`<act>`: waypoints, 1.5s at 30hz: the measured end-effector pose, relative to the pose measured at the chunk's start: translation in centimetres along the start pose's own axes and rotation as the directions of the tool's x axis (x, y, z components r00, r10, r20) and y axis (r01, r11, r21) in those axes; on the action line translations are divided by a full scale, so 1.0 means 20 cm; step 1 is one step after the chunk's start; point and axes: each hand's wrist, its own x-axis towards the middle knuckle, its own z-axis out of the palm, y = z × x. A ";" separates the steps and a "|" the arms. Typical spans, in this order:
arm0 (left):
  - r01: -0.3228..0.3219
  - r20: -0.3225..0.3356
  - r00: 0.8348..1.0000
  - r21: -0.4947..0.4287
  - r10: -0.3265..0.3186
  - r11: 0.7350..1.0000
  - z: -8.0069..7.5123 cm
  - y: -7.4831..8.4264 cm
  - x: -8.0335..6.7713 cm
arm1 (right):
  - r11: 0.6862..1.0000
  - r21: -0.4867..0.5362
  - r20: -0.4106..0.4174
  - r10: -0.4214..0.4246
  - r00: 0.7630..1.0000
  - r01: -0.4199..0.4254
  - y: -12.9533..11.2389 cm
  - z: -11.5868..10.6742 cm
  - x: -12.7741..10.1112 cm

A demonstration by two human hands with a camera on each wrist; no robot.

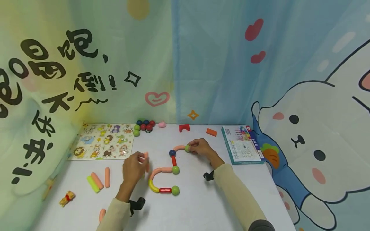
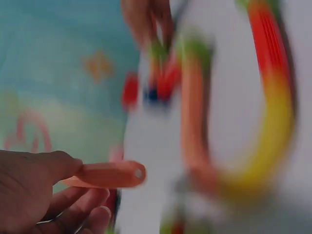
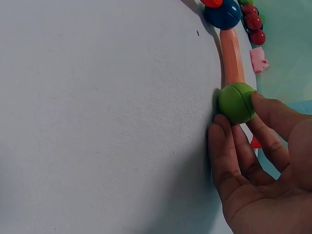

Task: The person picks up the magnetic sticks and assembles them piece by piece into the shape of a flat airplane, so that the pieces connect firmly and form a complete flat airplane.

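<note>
My left hand (image 1: 133, 168) pinches a salmon-coloured magnetic stick (image 2: 109, 175) between thumb and fingers, above the table beside the chain. A small round metallic spot shows on the stick's end in the left wrist view. My right hand (image 1: 202, 148) pinches a green ball (image 3: 237, 103) at the far end of the chain. From that ball a curved salmon piece (image 1: 179, 147) leads to a blue ball (image 1: 172, 153). A red stick (image 1: 173, 160), another green ball (image 1: 175, 170), a salmon curve (image 1: 159, 171), a yellow curve (image 1: 153, 186), a red stick (image 1: 165, 190) and a green ball (image 1: 175, 190) follow.
At left lie a lime stick (image 1: 93, 184), salmon sticks (image 1: 107, 177) and a small bear figure (image 1: 67, 198). Behind are a sticker-like animal board (image 1: 101, 141), several balls (image 1: 143, 127), a pink pig (image 1: 162, 124), a red arch block (image 1: 184, 128), an orange block (image 1: 211, 132) and a box (image 1: 242, 144).
</note>
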 end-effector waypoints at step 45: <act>-0.150 0.066 0.988 0.303 0.136 0.941 0.06 -0.08 0.12 | 0.992 -0.114 -0.095 -0.056 0.994 0.045 0.02 0.06 -0.01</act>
